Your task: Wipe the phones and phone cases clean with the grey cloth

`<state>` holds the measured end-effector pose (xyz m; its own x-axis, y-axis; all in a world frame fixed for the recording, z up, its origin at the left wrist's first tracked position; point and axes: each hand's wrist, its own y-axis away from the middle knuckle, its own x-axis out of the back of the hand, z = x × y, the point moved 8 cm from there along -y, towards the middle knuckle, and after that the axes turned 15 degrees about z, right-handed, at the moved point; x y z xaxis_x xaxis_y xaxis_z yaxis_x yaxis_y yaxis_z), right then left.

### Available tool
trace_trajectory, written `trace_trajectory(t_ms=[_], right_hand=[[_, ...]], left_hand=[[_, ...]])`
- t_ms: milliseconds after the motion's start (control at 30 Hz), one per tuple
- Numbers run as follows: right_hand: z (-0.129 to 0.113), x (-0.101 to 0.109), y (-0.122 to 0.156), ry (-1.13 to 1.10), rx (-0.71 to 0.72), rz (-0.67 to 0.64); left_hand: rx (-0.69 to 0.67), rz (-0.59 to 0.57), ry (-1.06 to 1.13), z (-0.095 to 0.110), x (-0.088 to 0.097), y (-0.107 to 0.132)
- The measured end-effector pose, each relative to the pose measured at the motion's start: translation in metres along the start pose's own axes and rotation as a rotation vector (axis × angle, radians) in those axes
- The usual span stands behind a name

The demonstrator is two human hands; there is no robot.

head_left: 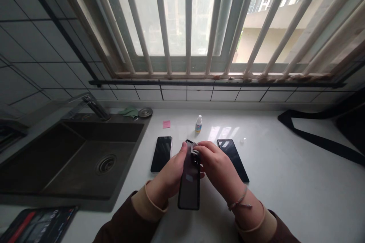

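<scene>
Holding a black smartphone (pixel 189 188) near-upright over the white counter (pixel 285 197) w/ L hand (pixel 169 169): fingers wrapped round its upper part, thumb on the facing side, grip closed. Can't tell if lower end touches counter. R hand (pixel 219 163) curled over phone's top end, fingertips (pixel 201 146) nearly closed, pinching a small white wipe (pixel 194 149) against the phone. Two more black phones lie flat either side: one (pixel 161 154) just L, other (pixel 232 159) just R, partly behind R hand. Beyond them, small dropper bottle (pixel 198 124) upright, pink sticky note (pixel 166 124) beside it. Far L, dark sink (pixel 85 174) w/ steel faucet (pixel 97 107), green cloth (pixel 129 112) behind it. Black strap (pixel 299 133) on counter, R side. Braided bracelet (pixel 238 200) on R wrist.
</scene>
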<state>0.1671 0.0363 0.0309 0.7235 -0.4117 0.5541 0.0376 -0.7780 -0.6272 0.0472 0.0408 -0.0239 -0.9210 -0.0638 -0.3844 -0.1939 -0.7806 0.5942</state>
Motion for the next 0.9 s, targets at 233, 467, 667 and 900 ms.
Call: trace_trajectory(t_ms=[233, 467, 667, 900], right_hand=[[0.0, 0.0, 0.001, 0.041, 0.031, -0.001], [0.001, 0.002, 0.0, 0.148, -0.011, -0.037], [0.005, 0.0, 0.003, 0.158, -0.05, -0.028], [0.003, 0.0, 0.005, 0.025, -0.125, -0.032]], left_hand=[[-0.074, 0.031, -0.05, 0.004, 0.003, -0.002], [-0.226, 0.021, -0.157, 0.01, 0.004, 0.0], [-0.372, -0.02, -0.256, 0.022, -0.002, 0.007], [-0.558, -0.009, -0.36, 0.035, -0.003, 0.013]])
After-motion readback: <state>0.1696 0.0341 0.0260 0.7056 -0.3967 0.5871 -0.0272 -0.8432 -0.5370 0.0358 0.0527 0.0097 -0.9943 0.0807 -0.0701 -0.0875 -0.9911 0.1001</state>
